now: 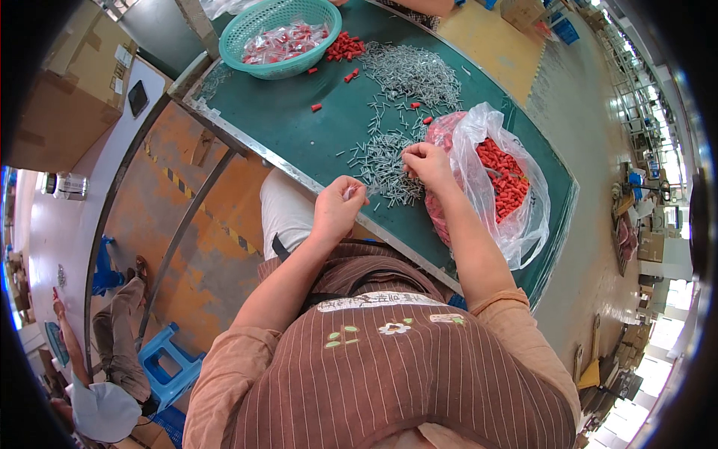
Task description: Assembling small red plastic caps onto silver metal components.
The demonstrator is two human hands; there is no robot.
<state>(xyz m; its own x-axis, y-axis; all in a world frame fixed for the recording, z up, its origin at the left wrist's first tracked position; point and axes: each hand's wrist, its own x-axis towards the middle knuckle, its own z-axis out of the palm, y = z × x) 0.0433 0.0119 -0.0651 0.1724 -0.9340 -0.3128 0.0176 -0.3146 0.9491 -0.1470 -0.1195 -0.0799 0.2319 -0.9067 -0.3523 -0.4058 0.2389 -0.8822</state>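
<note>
My left hand [338, 209] is closed at the table's near edge, pinching a small clear plastic bag [348, 193] that shows only in part. My right hand [428, 166] hovers over the nearer pile of grey metal screws [385, 161], its fingers pinched together. Whatever lies between those fingertips is too small to make out. Right beside that hand, an open clear plastic bag [482, 135] bulges with red plastic wall plugs [505, 183]. A larger heap of screws [415, 71] spreads farther back. Several loose red plugs [316, 108] are scattered around the green tabletop [277, 112].
A green plastic basket [232, 52] of small filled bags stands at the far left, beside a heap of red plugs [345, 48]. On a side table lie a phone [137, 97] and a cardboard box [67, 97]. A blue stool [168, 367] and another person [112, 404] are at lower left.
</note>
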